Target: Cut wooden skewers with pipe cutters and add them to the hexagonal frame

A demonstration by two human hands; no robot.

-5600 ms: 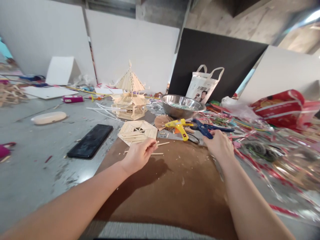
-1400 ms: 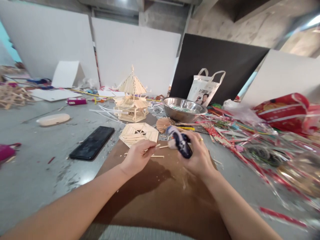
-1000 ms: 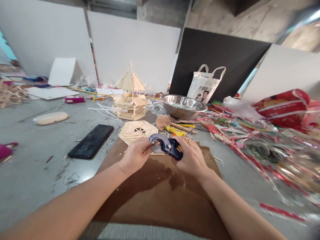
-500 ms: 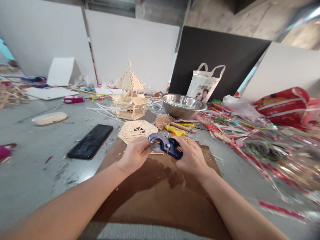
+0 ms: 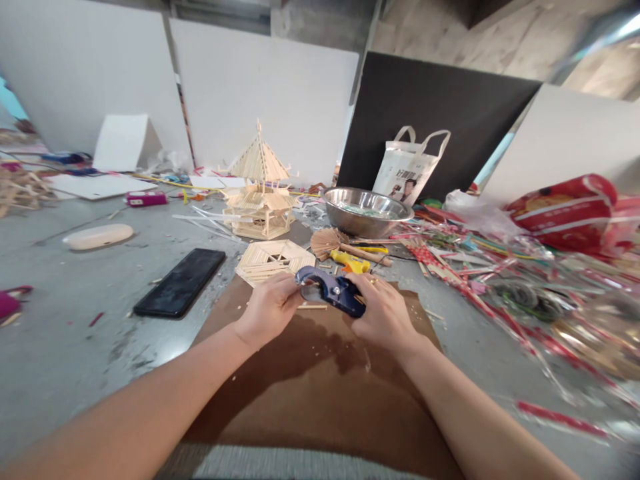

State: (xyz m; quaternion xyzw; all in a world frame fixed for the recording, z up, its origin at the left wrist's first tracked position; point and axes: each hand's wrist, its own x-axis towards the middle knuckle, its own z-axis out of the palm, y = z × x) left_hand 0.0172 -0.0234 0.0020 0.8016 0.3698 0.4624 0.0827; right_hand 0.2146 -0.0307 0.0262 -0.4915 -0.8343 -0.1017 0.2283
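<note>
My right hand (image 5: 383, 307) is wrapped round the handles of a dark blue pipe cutter (image 5: 333, 291) with a curved jaw and a metal blade. The jaw points left, towards my left hand (image 5: 273, 303). The fingers of that hand are pinched together beside the jaw; what is between them is too small or hidden to make out. Both hands are above a brown sheet (image 5: 310, 400) dotted with small pale scraps. Just beyond them lies a flat hexagonal panel of thin wooden sticks (image 5: 260, 261). Behind it stands a tiered pavilion model (image 5: 260, 193) of the same sticks.
A black phone (image 5: 181, 283) and a white oblong case (image 5: 99, 236) lie left. Beyond my right hand are a yellow-handled tool (image 5: 353, 261), a straw-coloured brush (image 5: 327, 243) and a metal bowl (image 5: 367, 213). Coloured strips and a red bag (image 5: 565, 213) clutter the right.
</note>
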